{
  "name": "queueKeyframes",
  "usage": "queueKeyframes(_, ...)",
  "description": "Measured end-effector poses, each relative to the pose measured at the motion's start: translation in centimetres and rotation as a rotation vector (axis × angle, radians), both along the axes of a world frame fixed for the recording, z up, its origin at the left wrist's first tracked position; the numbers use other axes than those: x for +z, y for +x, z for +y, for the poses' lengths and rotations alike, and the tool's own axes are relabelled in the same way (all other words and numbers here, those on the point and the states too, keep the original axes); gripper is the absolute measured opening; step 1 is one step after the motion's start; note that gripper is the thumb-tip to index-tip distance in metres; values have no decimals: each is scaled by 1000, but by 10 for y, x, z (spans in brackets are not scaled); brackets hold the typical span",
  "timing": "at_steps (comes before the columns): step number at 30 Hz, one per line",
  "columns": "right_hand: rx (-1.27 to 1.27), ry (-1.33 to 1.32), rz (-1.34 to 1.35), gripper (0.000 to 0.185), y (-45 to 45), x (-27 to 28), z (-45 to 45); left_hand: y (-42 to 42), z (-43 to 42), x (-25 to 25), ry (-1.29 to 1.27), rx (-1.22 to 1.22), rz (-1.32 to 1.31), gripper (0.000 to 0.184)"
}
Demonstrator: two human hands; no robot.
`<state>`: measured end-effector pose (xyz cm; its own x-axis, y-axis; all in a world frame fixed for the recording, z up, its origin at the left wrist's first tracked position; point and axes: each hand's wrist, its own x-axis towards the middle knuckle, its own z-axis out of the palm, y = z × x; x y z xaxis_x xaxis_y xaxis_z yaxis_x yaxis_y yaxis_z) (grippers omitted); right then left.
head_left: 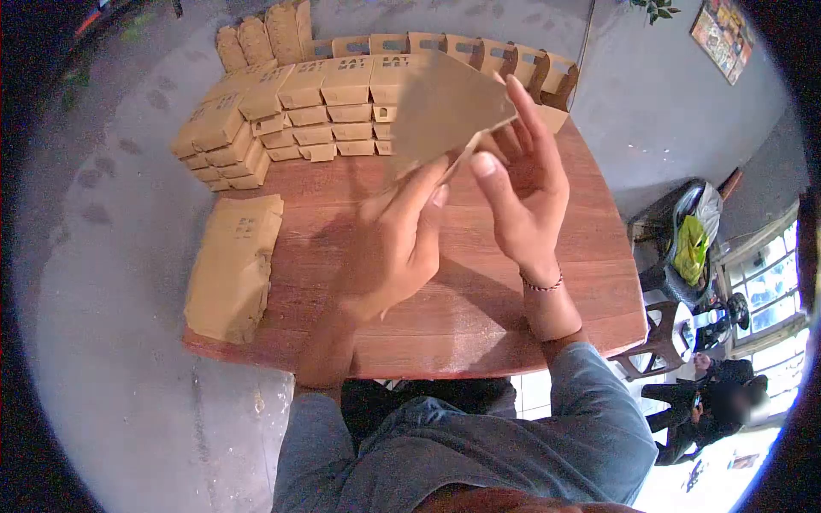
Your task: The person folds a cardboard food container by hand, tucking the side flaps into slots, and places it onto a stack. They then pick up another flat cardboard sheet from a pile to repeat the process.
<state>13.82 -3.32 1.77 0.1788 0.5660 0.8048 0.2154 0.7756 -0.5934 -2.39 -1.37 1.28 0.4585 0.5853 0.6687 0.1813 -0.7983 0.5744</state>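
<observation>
The cardboard piece (449,111) is held up over the far middle of the table (479,333), probably so both hands can get at its edges. Flat cardboard (231,278) lies at the left edge, seemingly for easy reach, while folded boxes (329,98) stand stacked at the far side, likely out of the way. The left hand (398,244) reaches forward, thumb and fingers gripping the piece's near edge. The right hand (530,201) is raised, thumb spread from its open fingers beside the right edge; whether they press it, I cannot tell
</observation>
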Motion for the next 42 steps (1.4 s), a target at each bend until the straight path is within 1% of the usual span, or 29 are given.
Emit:
queueKeyframes(1, 0, -2, -3, 64, 3, 1, 0, -1, -2, 5, -18, 4, -2, 36)
queueKeyframes(2, -57, -72, -13, 58, 6, 2, -1, -2, -4, 10, -35, 9, -4, 32)
queueKeyframes(3, -114, -143, -23, 52, 7, 3, -2, -3, -7, 14, -37, 9, -7, 32)
queueKeyframes(4, -132, -129, -16, 36, 2, 8, -5, -5, -10, 17, -88, 26, 28, 29)
queueKeyframes(5, -131, -130, -20, 36, 4, 7, -3, -5, -11, 19, -139, 44, 62, 27)
queueKeyframes(6, -137, -55, -120, 31, 6, 5, 0, -4, -8, 15, -141, 44, 59, 27)
queueKeyframes(7, -142, 22, -220, 27, 7, 4, 1, -3, 0, 8, -151, -23, -16, 25)
queueKeyframes(8, -141, 22, -224, 27, 8, 3, 2, -2, 5, 1, -159, -90, -91, 24)
queueKeyframes(9, -172, 71, -278, 27, 9, 3, 2, -1, 7, -4, -160, -89, -94, 24)
queueKeyframes(11, -234, 172, -386, 27, 13, 3, 2, 2, 10, -10, -240, -138, -256, 22)
queueKeyframes(12, -232, 172, -388, 27, 14, 4, 1, -1, 10, -9, -240, -137, -259, 22)
queueKeyframes(14, -290, 270, -559, 29, 17, 10, -1, -8, 9, -2, -335, -179, -186, 24)
queueKeyframes(17, -317, 303, -618, 32, 18, 15, -3, -12, 2, 18, -343, -153, -127, 24)
queueKeyframes(18, -314, 303, -621, 32, 21, 15, -4, -11, 4, 16, -343, -151, -130, 24)
queueKeyframes(20, -343, 350, -714, 36, 28, 14, -5, -10, 9, 9, -422, -293, -237, 21)
queueKeyframes(23, -346, 413, -769, 34, 29, 18, -8, -9, 8, 13, -466, -294, -251, 16)
queueKeyframes(27, -279, 349, -760, 31, 29, 22, -16, -8, 7, 9, -413, -256, -232, 12)
queueKeyframes(29, -237, 308, -775, 28, 32, 22, -15, -7, 6, 10, -515, -294, -211, 9)
queueKeyframes(32, -210, 239, -763, 24, 35, 20, -16, -5, 6, 10, -590, -269, -163, 9)
queueKeyframes(36, -154, 191, -777, 22, 37, 23, -20, -5, 7, 7, -605, -281, -144, 10)
queueKeyframes(38, -104, 157, -777, 21, 36, 25, -22, -9, 8, 11, -675, -305, -10, 13)
queueKeyframes(42, -24, 174, -844, 23, 44, 23, -18, -8, 9, 6, -682, -317, 18, 13)
